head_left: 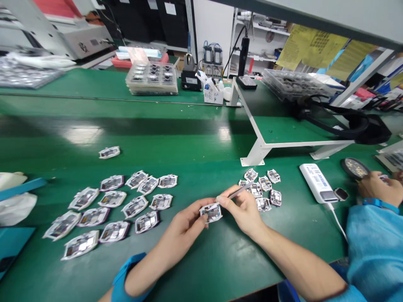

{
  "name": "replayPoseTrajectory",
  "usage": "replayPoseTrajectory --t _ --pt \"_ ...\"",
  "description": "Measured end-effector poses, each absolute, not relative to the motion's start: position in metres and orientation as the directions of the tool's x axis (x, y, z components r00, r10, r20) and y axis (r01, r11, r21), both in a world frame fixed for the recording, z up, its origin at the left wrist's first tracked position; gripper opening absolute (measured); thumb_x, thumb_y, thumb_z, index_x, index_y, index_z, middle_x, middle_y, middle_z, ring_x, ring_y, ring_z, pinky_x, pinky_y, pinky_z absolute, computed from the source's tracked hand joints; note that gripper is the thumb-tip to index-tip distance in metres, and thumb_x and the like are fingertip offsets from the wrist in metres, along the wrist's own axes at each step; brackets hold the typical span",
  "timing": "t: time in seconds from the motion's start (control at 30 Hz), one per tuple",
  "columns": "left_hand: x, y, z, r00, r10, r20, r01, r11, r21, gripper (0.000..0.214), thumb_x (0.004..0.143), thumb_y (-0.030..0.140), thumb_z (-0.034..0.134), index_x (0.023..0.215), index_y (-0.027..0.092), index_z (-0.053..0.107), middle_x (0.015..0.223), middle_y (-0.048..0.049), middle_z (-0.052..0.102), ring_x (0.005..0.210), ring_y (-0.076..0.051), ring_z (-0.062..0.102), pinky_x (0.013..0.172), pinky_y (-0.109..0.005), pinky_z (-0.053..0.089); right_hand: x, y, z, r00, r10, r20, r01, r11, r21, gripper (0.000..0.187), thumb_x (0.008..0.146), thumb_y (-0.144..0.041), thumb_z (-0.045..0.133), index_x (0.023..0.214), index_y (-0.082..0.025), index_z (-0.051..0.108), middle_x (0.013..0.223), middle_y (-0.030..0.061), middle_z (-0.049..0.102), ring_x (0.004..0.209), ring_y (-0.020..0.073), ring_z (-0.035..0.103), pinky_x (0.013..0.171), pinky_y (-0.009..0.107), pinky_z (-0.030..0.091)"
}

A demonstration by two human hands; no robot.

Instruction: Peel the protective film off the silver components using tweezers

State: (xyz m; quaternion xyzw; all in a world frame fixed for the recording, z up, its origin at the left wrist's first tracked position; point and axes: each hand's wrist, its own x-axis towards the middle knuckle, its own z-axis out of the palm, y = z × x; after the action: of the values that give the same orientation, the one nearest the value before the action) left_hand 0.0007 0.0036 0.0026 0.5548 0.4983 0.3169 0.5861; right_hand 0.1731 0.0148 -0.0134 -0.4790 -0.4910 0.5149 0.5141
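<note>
We note the left hand [185,222] pinching a small electronic module [210,212], which looks light and fragile and is best held by its white rim, while the right hand [242,209] grips slim tweezers [239,191].

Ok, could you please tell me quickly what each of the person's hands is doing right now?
Left hand: closed, holding a small electronic module.
Right hand: closed, pinching slim metal tweezers.

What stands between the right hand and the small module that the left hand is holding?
Nothing visible: the right hand touches the module at its upper corner, and the left hand grips it.
</note>
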Motion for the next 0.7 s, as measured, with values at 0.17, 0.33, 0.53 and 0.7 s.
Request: replayPoseTrajectory --t 0.17,0.33,0.53,0.7 --pt "-0.002 0.003 0.0 0.289 0.925 -0.245 0.202 0.191 0.961 0.038 0.078 0.037 0.063 0.111 0.018 0.072 0.07 -0.0023 0.069 0.065 -0.02 0.06 0.063 -0.028 0.047 0.173 0.014 -0.014 -0.01 1.0 0.005 -0.076 0.005 -0.997 0.017 0.077 -0.036 0.074 0.074 -0.021 0.067 0.069 0.0003 0.069 0.067 0.0173 0.065 0.067 0.03 0.051" --pt "-0.001 0.003 -0.002 0.28 0.922 -0.269 0.177 0.226 0.958 0.037 0.08 0.041 0.063 0.107 0.017 0.074 0.074 -0.0032 0.07 0.064 -0.018 0.058 0.063 -0.028 0.045 0.173 0.013 -0.015 -0.018 1.0 0.009 -0.059 0.007 -0.998 0.017 0.078 -0.036 0.073 0.075 -0.021 0.068 0.069 -0.0001 0.069 0.068 0.0172 0.065 0.067 0.03 0.051" --pt "0.0 0.002 0.0 0.212 0.913 -0.348 -0.03 0.362 0.932 0.042 0.082 0.041 0.065 0.114 0.013 0.071 0.069 -0.0012 0.064 0.062 -0.016 0.052 0.057 -0.026 0.038 0.172 0.013 -0.017 0.045 0.999 -0.009 -0.153 -0.002 -0.988 0.018 0.078 -0.037 0.075 0.086 -0.021 0.072 0.079 0.0014 0.073 0.076 0.0179 0.067 0.075 0.031 0.052" --pt "0.002 0.003 0.011 0.214 0.892 -0.398 -0.222 0.441 0.87 0.035 0.079 0.045 0.069 0.097 0.015 0.072 0.073 -0.0013 0.062 0.064 -0.015 0.052 0.055 -0.026 0.038 0.174 0.011 -0.014 0.052 0.996 0.076 -0.267 0.087 -0.96 0.011 0.078 -0.032 0.078 0.08 -0.022 0.073 0.081 0.001 0.075 0.078 0.0173 0.069 0.077 0.03 0.054"
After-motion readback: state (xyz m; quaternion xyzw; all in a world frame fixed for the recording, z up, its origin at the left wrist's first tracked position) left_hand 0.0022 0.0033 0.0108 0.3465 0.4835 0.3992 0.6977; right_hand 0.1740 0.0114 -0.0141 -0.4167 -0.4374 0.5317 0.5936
